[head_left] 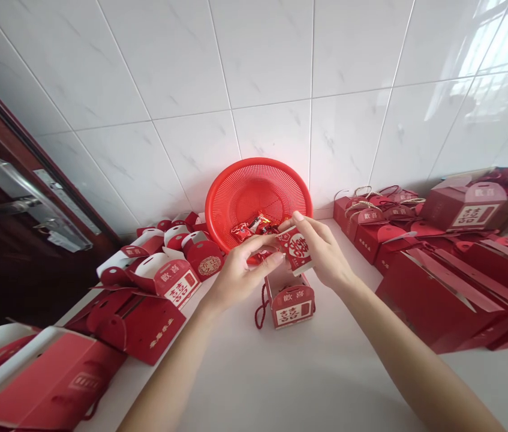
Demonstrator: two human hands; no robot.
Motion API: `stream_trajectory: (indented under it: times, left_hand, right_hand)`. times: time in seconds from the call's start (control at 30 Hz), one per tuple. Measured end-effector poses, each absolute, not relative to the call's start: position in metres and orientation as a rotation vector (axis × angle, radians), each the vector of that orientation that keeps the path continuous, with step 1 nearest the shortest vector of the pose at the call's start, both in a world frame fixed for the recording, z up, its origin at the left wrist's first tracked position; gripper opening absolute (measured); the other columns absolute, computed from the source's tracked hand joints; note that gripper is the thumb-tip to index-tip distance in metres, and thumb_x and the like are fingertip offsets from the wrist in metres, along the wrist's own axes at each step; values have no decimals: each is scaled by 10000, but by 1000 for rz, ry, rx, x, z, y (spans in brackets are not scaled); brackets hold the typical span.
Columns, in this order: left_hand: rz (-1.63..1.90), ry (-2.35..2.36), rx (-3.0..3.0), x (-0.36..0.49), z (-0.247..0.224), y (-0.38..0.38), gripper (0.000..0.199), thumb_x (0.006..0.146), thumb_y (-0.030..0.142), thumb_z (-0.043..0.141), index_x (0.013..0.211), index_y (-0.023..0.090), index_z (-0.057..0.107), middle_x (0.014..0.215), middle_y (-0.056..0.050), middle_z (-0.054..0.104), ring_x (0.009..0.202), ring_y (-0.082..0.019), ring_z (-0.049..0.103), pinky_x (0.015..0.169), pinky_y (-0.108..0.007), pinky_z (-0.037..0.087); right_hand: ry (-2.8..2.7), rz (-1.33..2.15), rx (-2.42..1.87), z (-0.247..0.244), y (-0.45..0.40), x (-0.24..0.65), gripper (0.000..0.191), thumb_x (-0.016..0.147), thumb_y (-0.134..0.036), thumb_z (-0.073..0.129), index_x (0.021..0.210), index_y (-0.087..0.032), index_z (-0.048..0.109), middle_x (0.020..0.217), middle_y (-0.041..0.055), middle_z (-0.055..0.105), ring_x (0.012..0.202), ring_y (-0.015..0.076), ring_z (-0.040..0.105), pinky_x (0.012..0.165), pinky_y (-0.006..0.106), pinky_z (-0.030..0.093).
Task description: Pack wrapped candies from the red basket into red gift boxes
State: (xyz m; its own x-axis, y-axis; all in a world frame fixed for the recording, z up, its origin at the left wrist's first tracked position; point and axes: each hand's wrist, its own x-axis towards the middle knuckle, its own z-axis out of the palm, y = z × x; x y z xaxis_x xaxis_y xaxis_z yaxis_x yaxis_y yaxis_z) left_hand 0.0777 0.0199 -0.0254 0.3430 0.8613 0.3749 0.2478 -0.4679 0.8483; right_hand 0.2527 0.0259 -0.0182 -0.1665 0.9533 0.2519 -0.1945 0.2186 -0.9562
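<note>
Both of my hands meet in front of the red basket. Held in my right hand [325, 249] is a small red box [297, 249] with a white double-happiness print; the fingers lie along its far side and edge. My left hand [247, 267] pinches the left edge of that box between thumb and fingers. Just below stands a red gift box [292, 307] with its top open and a dark red cord handle hanging on its left side. My hands partly cover its opening, so its contents are hidden.
A red plastic basket [222, 192] tilts against the tiled wall, with shiny red-wrapped sweets [258, 227] in it. Open red gift boxes [175, 276] line the left side. On the right are closed boxes with cord handles [364, 216] and flat folded cartons [442, 300].
</note>
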Motion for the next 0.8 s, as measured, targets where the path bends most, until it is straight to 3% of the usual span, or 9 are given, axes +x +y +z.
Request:
stream_trajectory:
  times: [0.17, 0.27, 0.4, 0.63, 0.8]
  left_hand:
    - [1242, 939, 1883, 82, -29, 19, 359, 873, 403, 718, 1168, 198, 733, 1231, -95, 709, 1155, -268, 642, 1031, -382, 495]
    - [1332, 907, 1843, 83, -29, 19, 261, 864, 369, 730, 1052, 190, 758, 1170, -90, 725, 1125, -264, 657, 1019, -383, 507]
    - [1433, 958, 1720, 83, -25, 18, 278, 856, 377, 724, 1052, 180, 725, 1077, -80, 758, 1024, -252, 695, 924, -377, 555]
    - [1452, 950, 1693, 82, -23, 21, 248, 843, 396, 728, 966, 182, 709, 998, -61, 768, 958, -215, 703, 897, -339, 540]
    - [1381, 1106, 1675, 77, -28, 29, 285, 791, 410, 763, 935, 172, 701, 910, -62, 749, 886, -215, 695, 832, -331, 546]
  right_hand:
    - [-1361, 1339, -770, -20, 25, 252, 548, 872, -733, 512, 1039, -233, 663, 637, -10, 648, 452, 161, 623, 411, 265, 498]
    - [-1438, 1335, -691, -19, 26, 255, 418, 860, -628, 629, 992, -232, 653, 770, -1, 689, 615, 160, 678, 539, 272, 565]
    - [-1563, 1370, -592, -18, 30, 262, 359, 742, -427, 819, 967, -214, 637, 956, 28, 708, 832, 170, 690, 725, 310, 607]
    - [-1684, 1236, -690, -18, 33, 267, 250, 776, -348, 758, 949, -179, 694, 940, 41, 702, 692, 141, 671, 609, 277, 579]
    - [-1776, 933, -821, -21, 31, 264, 212, 794, -271, 693, 993, -202, 670, 831, 8, 690, 668, 138, 623, 571, 260, 499]
